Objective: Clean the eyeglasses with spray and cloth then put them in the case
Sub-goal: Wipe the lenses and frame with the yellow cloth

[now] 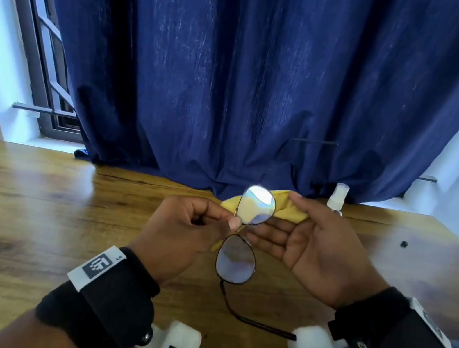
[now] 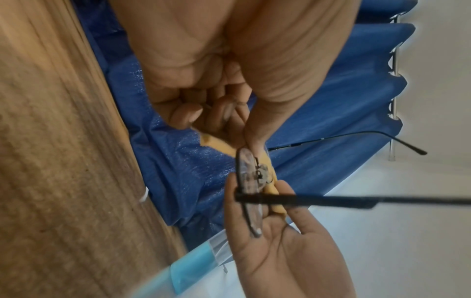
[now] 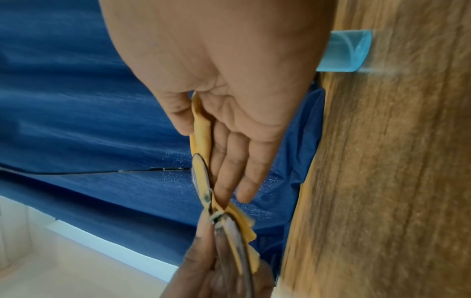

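Thin dark-framed eyeglasses (image 1: 236, 259) are held upright above the wooden table (image 1: 33, 200), temples unfolded. My left hand (image 1: 231, 220) pinches the frame at the bridge between thumb and curled fingers. Behind the far lens (image 1: 256, 206) my right hand (image 1: 278, 222) holds a yellow cloth (image 1: 286, 207), with the thumb on the cloth's upper edge and the fingers under it. In the right wrist view the cloth (image 3: 201, 129) lies between thumb and fingers against the lens (image 3: 201, 173). A spray bottle (image 1: 337, 199) stands just behind my right hand. No case is recognisable.
A dark blue curtain (image 1: 240, 68) hangs down to the table's far edge. A small black bit (image 1: 404, 244) lies on the table at the right. The near temple (image 1: 257, 323) reaches back toward my right wrist. A light-blue translucent cylinder (image 3: 344, 52) stands on the table beside my right hand.
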Demonstrator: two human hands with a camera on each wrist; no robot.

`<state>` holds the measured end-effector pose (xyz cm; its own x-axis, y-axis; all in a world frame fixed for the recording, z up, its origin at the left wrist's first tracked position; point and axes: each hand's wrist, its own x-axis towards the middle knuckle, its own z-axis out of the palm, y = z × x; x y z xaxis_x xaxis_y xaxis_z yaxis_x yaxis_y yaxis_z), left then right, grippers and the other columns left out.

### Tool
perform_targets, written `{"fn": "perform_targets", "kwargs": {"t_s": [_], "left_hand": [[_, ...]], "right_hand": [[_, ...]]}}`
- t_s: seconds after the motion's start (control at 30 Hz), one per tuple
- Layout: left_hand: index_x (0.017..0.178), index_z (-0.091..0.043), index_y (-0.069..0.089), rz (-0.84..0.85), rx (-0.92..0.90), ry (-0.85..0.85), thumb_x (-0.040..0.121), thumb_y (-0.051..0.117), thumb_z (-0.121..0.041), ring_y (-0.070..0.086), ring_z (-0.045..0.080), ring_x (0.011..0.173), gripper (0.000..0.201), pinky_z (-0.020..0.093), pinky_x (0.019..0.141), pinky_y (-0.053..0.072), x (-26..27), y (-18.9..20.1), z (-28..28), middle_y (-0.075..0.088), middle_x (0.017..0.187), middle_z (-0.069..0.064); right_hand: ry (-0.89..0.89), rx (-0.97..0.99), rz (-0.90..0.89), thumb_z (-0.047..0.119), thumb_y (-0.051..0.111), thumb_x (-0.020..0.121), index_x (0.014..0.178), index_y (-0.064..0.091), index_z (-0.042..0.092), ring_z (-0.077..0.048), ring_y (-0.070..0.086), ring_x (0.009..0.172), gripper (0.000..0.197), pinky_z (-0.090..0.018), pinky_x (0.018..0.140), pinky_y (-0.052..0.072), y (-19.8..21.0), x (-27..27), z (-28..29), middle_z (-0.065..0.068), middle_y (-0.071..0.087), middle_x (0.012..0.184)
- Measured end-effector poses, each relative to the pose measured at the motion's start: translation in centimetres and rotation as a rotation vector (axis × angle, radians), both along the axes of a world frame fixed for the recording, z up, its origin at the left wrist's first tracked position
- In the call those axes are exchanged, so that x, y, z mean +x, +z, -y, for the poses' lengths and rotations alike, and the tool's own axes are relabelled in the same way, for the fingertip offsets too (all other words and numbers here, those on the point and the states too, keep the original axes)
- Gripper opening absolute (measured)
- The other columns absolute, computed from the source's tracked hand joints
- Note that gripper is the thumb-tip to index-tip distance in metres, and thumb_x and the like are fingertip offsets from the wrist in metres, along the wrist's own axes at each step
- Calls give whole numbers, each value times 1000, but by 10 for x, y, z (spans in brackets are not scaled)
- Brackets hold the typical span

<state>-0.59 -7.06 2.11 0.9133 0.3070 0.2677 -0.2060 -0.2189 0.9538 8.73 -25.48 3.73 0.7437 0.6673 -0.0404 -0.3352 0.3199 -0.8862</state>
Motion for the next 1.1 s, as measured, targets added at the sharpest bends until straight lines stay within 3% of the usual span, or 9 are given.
{"fn": "perform_targets", "kwargs": {"t_s": [0.07, 0.23, 0.4, 0.5, 0.6, 0.77, 0.9, 1.0, 1.1], "left_hand": [[89, -3, 79, 3, -11, 11, 90, 73, -10, 55, -6, 48, 9, 5, 51, 42, 0, 2, -1, 69, 58, -13], [88, -5, 78, -7, -2, -8, 90, 72, -9, 58, -9, 49, 8, 4, 52, 44, -2, 4, -2, 72, 60, -13], [90, -5, 79, -18, -13, 7, 90, 72, -10, 55, -8, 48, 9, 4, 52, 43, -2, 3, -2, 68, 56, -15], [90, -4, 78, -16, -22, 23, 91, 72, -10, 56, -8, 47, 9, 4, 51, 43, -2, 6, -7, 69, 57, -15], [90, -4, 78, -29, 7, 18, 91, 72, -11, 55, -9, 46, 9, 3, 51, 42, -2, 5, -5, 66, 53, -18], [89, -5, 79, -18, 39, 29, 91, 72, -12, 54, -7, 46, 9, 5, 51, 41, -2, 4, -4, 65, 52, -18], [88, -7, 78, -12, 23, 45, 91, 71, -11, 55, -8, 46, 9, 5, 51, 42, -2, 6, -9, 67, 53, -17], [89, -6, 78, -22, 57, 18, 91, 72, -12, 55, -9, 46, 9, 5, 51, 41, -1, 0, -1, 63, 50, -20], [88, -6, 79, -25, 58, 20, 90, 73, -13, 56, -8, 48, 9, 5, 51, 42, -1, -2, 0, 67, 54, -16]], "right_hand": [[2, -74, 25, 36, 47, 103, 112, 75, -2, -38, 75, 103, 48, -52, 101, 55, 1, -1, 1, -29, 74, 114], [-94, 7, 19, 38, 44, 104, 125, 66, -9, -44, 65, 123, 57, -54, 104, 54, 3, 6, 7, -32, 70, 123], [-22, -58, 34, 41, 44, 104, 124, 70, -5, -42, 67, 121, 56, -54, 107, 49, -4, 1, 0, -30, 70, 123], [-78, 23, 17, 38, 47, 102, 124, 67, -11, -45, 65, 122, 57, -55, 108, 50, -2, 7, 3, -33, 69, 123], [-69, 89, 26, 36, 41, 105, 126, 67, -8, -42, 66, 123, 55, -54, 107, 52, -3, 6, 1, -30, 69, 127], [-44, -40, 89, 36, 54, 94, 125, 68, -2, -36, 73, 110, 51, -46, 96, 59, -12, -8, -12, -25, 74, 119], [-179, 84, 58, 26, 51, 100, 126, 63, -10, -42, 74, 107, 46, -50, 94, 59, -1, 3, 0, -29, 73, 116], [-122, 61, 75, 28, 50, 100, 127, 64, -7, -42, 70, 113, 47, -53, 100, 57, -4, 1, -2, -29, 71, 123], [-47, -60, 122, 31, 54, 95, 121, 70, -2, -37, 74, 104, 45, -48, 94, 59, -11, -7, -8, -26, 74, 117]]}}
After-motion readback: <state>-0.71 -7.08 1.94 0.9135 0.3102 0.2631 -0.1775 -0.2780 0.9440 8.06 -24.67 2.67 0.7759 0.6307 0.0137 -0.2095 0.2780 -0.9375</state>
